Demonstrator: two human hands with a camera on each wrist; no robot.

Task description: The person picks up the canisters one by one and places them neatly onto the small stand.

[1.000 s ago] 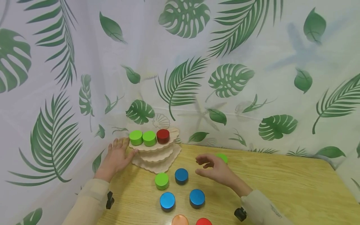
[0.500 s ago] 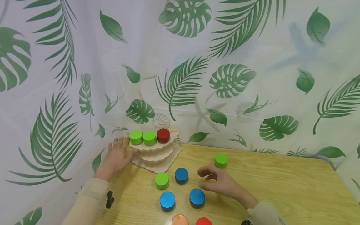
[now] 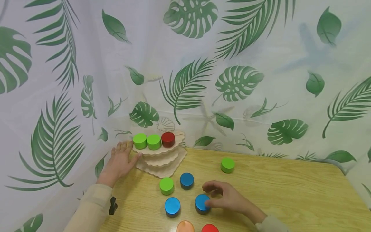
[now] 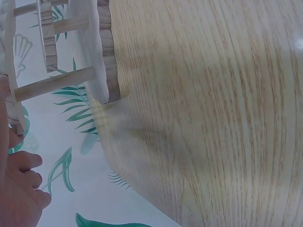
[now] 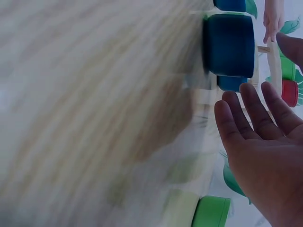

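Observation:
At the back left stands a pale tiered wooden stand (image 3: pixel 160 161) with scalloped edges. My left hand (image 3: pixel 120 162) holds its left end, thumb at the front of the top tier. Two green tins (image 3: pixel 154 142) and a dark red tin (image 3: pixel 168 140) sit in a row on that tier. My right hand (image 3: pixel 227 197) hovers with parted fingers beside a blue round tin (image 3: pixel 202 203), its thumb overlapping the tin in the head view. The right wrist view has the palm (image 5: pixel 274 165) with nothing in it and the fingers apart from the blue tin (image 5: pixel 230 45).
On the wooden table (image 3: pixel 278 193) stand another green tin (image 3: pixel 166 186), a dark blue tin (image 3: pixel 186 181) and a blue tin (image 3: pixel 172 207). One green tin (image 3: pixel 227 165) stands farther right. Orange (image 3: pixel 185 227) and red (image 3: pixel 210 228) tins are cut off below. A leaf-print curtain (image 3: pixel 246 106) hangs behind.
My right hand has moved back towards me from beside the far green tin, uncovering it, to beside the blue tin. The left hand has kept its place on the stand.

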